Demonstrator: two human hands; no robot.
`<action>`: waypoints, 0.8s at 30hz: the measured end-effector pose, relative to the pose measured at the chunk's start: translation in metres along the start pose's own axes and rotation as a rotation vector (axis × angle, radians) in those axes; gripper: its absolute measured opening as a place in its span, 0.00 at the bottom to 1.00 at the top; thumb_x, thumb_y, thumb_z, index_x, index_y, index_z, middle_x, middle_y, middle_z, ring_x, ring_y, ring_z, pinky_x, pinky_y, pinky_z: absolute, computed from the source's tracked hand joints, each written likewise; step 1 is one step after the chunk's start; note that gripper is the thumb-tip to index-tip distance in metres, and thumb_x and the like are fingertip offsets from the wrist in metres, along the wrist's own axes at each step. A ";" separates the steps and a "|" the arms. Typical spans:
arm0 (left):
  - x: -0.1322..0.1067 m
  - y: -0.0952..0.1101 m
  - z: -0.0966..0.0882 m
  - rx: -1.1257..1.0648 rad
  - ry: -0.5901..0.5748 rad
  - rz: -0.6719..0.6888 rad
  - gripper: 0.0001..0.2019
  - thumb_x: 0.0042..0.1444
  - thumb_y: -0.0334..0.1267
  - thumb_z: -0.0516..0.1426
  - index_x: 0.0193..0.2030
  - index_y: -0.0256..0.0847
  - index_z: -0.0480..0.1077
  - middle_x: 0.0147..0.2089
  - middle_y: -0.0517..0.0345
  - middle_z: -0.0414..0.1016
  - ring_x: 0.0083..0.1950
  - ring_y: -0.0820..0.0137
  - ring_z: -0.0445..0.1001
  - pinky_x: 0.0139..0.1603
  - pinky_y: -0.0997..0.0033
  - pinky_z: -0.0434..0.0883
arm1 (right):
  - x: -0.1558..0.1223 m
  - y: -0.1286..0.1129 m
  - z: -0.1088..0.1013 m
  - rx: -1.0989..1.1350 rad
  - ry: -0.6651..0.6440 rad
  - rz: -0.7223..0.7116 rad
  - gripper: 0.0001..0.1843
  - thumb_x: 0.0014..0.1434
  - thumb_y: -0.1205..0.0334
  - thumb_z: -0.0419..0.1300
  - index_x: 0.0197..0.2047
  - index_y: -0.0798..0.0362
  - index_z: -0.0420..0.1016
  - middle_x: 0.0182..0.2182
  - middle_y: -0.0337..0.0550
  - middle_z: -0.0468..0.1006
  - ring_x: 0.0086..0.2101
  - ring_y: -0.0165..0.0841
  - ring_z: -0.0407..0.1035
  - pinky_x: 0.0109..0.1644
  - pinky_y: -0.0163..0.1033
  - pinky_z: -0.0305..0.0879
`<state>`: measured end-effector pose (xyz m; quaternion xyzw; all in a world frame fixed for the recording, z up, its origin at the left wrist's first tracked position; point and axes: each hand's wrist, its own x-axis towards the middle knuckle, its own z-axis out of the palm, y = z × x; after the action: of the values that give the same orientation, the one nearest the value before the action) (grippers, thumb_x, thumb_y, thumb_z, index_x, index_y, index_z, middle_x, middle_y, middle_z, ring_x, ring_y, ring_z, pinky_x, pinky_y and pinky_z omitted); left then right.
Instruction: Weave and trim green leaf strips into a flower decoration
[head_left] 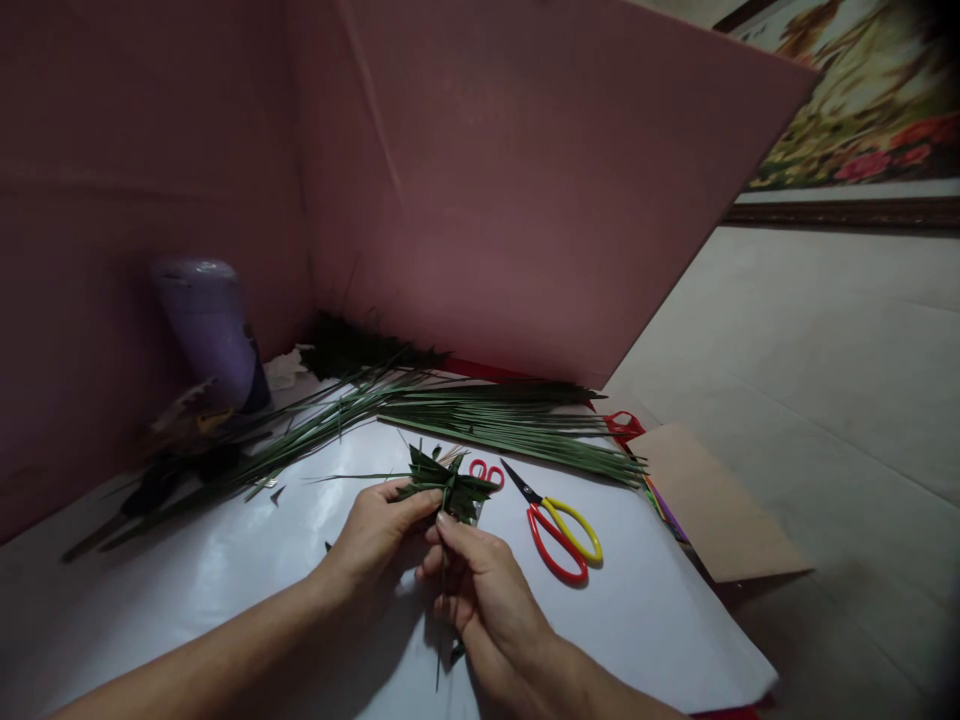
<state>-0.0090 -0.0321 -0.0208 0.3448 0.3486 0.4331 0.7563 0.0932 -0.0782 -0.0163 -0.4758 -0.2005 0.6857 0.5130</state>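
Observation:
Both hands hold a small figure folded from green leaf strips (447,487) above a white sheet (225,570). My left hand (379,535) pinches its left side with thumb and fingers closed. Just below it, my right hand (480,585) is closed round the figure's lower part and a thin stem that hangs down. Scissors with a red and a yellow handle (559,530) lie shut on the sheet right of my right hand. A smaller pair with red handles (487,471) lies just behind the figure.
A bundle of long green leaf strips (510,420) lies across the back of the sheet. A purple bottle (210,330) stands at the back left by a pink board wall (487,180). Brown cardboard (712,505) lies on the floor to the right.

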 end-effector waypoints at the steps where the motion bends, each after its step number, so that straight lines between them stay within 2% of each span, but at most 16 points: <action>1: 0.000 0.001 0.000 -0.010 -0.021 0.004 0.10 0.48 0.38 0.60 0.24 0.38 0.64 0.15 0.65 0.63 0.12 0.75 0.61 0.13 0.76 0.58 | 0.000 0.001 -0.001 0.009 0.000 -0.010 0.14 0.53 0.54 0.61 0.29 0.59 0.72 0.18 0.39 0.70 0.19 0.23 0.61 0.21 0.27 0.52; 4: 0.000 0.000 0.001 -0.041 -0.066 0.016 0.10 0.49 0.38 0.60 0.25 0.37 0.64 0.15 0.65 0.63 0.13 0.75 0.62 0.13 0.76 0.59 | 0.002 0.002 -0.002 0.004 -0.006 -0.030 0.15 0.52 0.54 0.61 0.25 0.59 0.70 0.18 0.40 0.70 0.19 0.24 0.60 0.21 0.27 0.52; 12: 0.003 -0.002 -0.002 0.005 -0.088 0.005 0.09 0.49 0.37 0.60 0.27 0.37 0.65 0.14 0.62 0.65 0.12 0.72 0.64 0.13 0.73 0.61 | 0.003 0.007 -0.004 -0.043 -0.021 -0.066 0.17 0.52 0.53 0.60 0.21 0.58 0.68 0.17 0.39 0.69 0.18 0.23 0.58 0.22 0.29 0.49; 19: 0.001 0.003 -0.001 0.044 -0.047 0.000 0.11 0.48 0.39 0.61 0.24 0.37 0.64 0.13 0.64 0.64 0.10 0.73 0.62 0.11 0.74 0.58 | 0.003 0.006 -0.002 -0.036 -0.036 -0.052 0.16 0.50 0.53 0.62 0.22 0.58 0.68 0.17 0.39 0.69 0.18 0.24 0.58 0.22 0.29 0.48; 24: -0.001 0.005 -0.001 0.074 -0.030 -0.002 0.11 0.48 0.40 0.60 0.24 0.38 0.64 0.14 0.64 0.64 0.10 0.73 0.62 0.10 0.75 0.57 | 0.002 0.006 -0.002 -0.019 -0.064 -0.046 0.20 0.49 0.50 0.62 0.19 0.58 0.68 0.16 0.40 0.69 0.18 0.24 0.58 0.22 0.28 0.48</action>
<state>-0.0123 -0.0305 -0.0170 0.3787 0.3533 0.4138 0.7486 0.0914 -0.0791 -0.0228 -0.4537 -0.2344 0.6868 0.5172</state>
